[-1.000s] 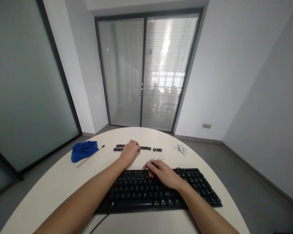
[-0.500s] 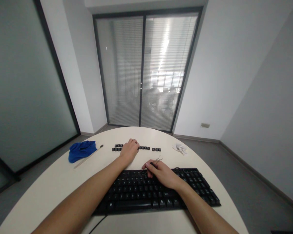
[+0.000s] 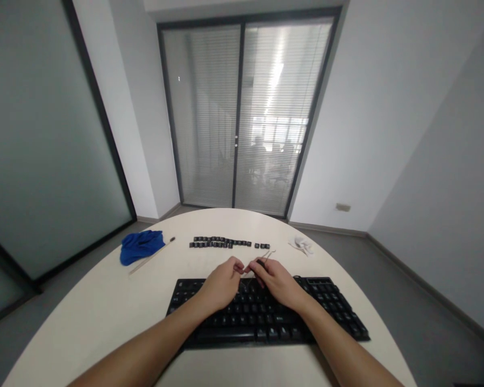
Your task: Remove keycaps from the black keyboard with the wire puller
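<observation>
A black keyboard lies on the table under both my hands. My right hand is closed around the black handle of a wire keycap puller, whose thin wire ends stick up past the fingers. Close beside it, above the upper keys, my left hand has its fingers curled together, their tips almost meeting the right fingertips. Whatever sits between the left fingers is too small or hidden to make out. Beyond the keyboard, loose black keycaps stand in two rows, with a few more set apart on the right.
On the left of the round table lie a blue cloth and a thin brush. A crumpled white cloth or tissue rests at the right. Glass doors with blinds stand behind the table.
My left hand has come back from the keycap rows to my right hand, uncovering the caps. The right hand has lifted slightly, still holding the puller.
</observation>
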`<action>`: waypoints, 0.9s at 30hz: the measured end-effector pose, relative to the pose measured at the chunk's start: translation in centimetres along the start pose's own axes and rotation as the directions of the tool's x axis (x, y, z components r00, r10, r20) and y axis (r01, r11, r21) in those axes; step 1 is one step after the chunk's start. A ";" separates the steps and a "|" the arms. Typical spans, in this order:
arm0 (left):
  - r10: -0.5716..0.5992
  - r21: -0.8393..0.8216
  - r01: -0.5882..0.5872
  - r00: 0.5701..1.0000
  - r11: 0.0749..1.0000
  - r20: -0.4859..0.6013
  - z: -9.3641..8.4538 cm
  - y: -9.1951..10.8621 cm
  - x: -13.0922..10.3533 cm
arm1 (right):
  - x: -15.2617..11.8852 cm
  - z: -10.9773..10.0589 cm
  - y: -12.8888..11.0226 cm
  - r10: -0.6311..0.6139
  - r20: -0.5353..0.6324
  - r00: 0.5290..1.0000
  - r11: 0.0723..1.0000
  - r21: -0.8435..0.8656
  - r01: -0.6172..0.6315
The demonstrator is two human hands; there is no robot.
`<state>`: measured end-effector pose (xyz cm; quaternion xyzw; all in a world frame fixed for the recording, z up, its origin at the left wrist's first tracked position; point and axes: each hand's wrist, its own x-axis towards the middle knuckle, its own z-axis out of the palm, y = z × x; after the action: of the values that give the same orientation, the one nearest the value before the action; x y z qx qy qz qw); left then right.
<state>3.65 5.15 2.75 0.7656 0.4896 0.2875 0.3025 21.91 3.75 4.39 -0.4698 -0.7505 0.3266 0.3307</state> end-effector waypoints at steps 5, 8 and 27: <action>0.098 -0.007 -0.098 0.995 0.995 -0.004 0.5 -0.3 -2.5 | -0.2 -0.1 -0.4 -0.077 0.003 0.997 0.990 -0.118 0.077; 0.133 -0.013 -0.133 0.991 0.991 -0.020 0.7 -0.8 -2.8 | -0.4 -0.2 -0.5 -0.102 0.047 0.994 0.977 -0.186 0.109; 0.291 0.102 -0.291 0.957 0.951 0.014 0.3 -1.2 -2.6 | -0.6 0.8 -0.7 -0.109 0.019 0.994 0.957 -0.269 0.110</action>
<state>2.28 3.12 1.32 0.8438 0.3857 0.3036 0.2168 21.12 2.81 4.39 -0.4674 -0.8134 0.2035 0.2801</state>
